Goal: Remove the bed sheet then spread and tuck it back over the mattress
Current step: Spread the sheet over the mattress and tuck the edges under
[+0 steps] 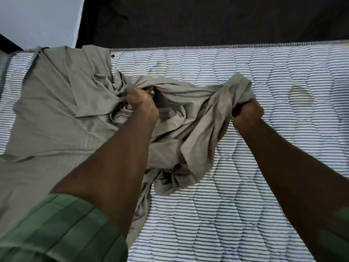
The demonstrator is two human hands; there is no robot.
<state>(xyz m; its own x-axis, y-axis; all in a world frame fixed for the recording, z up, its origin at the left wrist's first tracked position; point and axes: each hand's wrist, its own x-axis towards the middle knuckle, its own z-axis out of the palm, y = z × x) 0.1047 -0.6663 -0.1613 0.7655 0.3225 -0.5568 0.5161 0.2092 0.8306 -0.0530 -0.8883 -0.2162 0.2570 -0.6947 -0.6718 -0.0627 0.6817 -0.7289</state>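
A grey-beige bed sheet (56,114) lies crumpled over the left half of a white mattress (264,167) with thin dark stripes and quilted stitching. My left hand (141,101) grips a bunched fold of the sheet near the middle of the bed. My right hand (247,114) grips another gathered part of the sheet further right, and a ridge of cloth stretches between the two hands. Loose folds hang and pile below my hands. The right half of the mattress is bare, with a faint stain (300,95).
A dark surface (207,19) runs along the far edge of the mattress. A pale wall (37,19) stands at the top left. Green striped sleeves (56,233) cover my upper arms at the bottom corners.
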